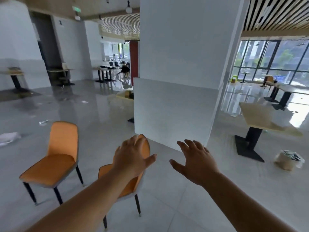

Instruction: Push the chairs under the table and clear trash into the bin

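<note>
Orange chair (146,148) nearest, left hand (132,158) spread wide over it, right hand (195,161) spread open in air

Bare floor (175,206) runs between the near orange chair (146,147) and the table (260,118); the white pillar (172,106) (wide, floor to ceiling) blocks straight ahead, a second chair (61,148) stands left.

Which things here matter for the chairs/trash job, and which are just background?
Job: near orange chair, far orange chair, table, bin, white litter on floor, left hand, right hand.
Background: white pillar, far tables, windows.
</note>
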{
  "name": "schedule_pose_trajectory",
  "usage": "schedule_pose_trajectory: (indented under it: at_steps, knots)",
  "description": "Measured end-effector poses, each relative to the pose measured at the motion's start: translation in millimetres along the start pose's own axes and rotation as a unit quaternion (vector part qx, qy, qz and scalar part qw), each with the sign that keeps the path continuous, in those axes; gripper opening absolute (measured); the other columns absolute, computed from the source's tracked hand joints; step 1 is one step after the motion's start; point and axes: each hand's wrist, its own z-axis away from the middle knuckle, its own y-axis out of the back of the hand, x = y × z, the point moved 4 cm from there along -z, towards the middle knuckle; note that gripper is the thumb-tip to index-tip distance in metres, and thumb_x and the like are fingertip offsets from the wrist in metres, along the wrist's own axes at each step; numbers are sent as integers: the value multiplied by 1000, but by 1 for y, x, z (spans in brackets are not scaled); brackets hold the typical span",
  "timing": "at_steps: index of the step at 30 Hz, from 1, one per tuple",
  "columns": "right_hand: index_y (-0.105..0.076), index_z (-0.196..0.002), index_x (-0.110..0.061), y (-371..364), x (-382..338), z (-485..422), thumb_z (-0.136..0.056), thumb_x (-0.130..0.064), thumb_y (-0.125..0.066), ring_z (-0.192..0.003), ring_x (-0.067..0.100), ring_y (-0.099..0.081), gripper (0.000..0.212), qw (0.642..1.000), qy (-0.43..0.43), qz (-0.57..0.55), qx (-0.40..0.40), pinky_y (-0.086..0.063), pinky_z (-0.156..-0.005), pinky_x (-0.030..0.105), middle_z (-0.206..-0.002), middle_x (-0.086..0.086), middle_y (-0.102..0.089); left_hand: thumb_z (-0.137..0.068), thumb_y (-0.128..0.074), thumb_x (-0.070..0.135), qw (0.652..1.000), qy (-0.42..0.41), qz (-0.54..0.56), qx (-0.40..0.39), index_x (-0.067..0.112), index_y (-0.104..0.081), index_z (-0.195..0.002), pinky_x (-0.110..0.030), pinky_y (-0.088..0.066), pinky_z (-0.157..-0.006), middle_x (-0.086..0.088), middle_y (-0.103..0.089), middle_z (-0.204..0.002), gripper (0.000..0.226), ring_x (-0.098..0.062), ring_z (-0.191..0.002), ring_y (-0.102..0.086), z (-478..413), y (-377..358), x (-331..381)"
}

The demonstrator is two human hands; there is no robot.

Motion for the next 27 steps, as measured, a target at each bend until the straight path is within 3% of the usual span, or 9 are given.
schedule_pose_trajectory:
  at_steps: [4, 7, 13, 18, 27]
  knots:
    - [-31, -157, -30, -44, 23, -111, -84, -90, -22, -147, 27, -30, 94, 999, 31, -1, -13, -30, -119, 44, -161, 1, -37, -77, -21, 94, 999, 37, 18, -1, 32, -26, -158, -51, -38, -113, -4, -25, -169, 101, -31, -149, -30, -103, -50, -16]
    - [-30, -157, -31, -56, 54, -187, -85, -90, -19, -147, 27, -30, 94, 998, 58, 15, -29, -29, -118, 42, -161, 0, -37, -80, -27, 93, 998, 54, 35, -19, 32, -26, -156, -51, -39, -112, -4, -24, -169, 97, -31, -148, -30, -182, -78, -19]
    - [-33, -156, -34, -46, 143, -335, -85, -90, -19, -147, 24, -32, 91, 998, 63, 6, 13, -30, -117, 41, -159, -2, -40, -78, -27, 94, 997, 67, 44, -6, 33, -25, -155, -50, -44, -105, -1, -26, -168, 99, -29, -146, -34, -341, -104, 4]
    - [-34, -155, -32, -81, 195, -452, -87, -85, -25, -144, 23, -34, 87, 994, 109, -13, 22, -34, -115, 40, -157, -2, -42, -75, -26, 96, 994, 104, 34, 19, 33, -27, -154, -50, -47, -101, 0, -30, -165, 101, -29, -141, -38, -452, -146, 9]
    - [-38, -150, -27, -191, 180, -660, -87, -84, -24, -134, 26, -45, 86, 951, 298, -71, -48, -44, -105, 44, -149, -1, -50, -82, -42, 89, 944, 328, 26, 32, 33, -32, -152, -48, -49, -100, 0, -35, -161, 91, -32, -137, -43, -546, -227, -56]
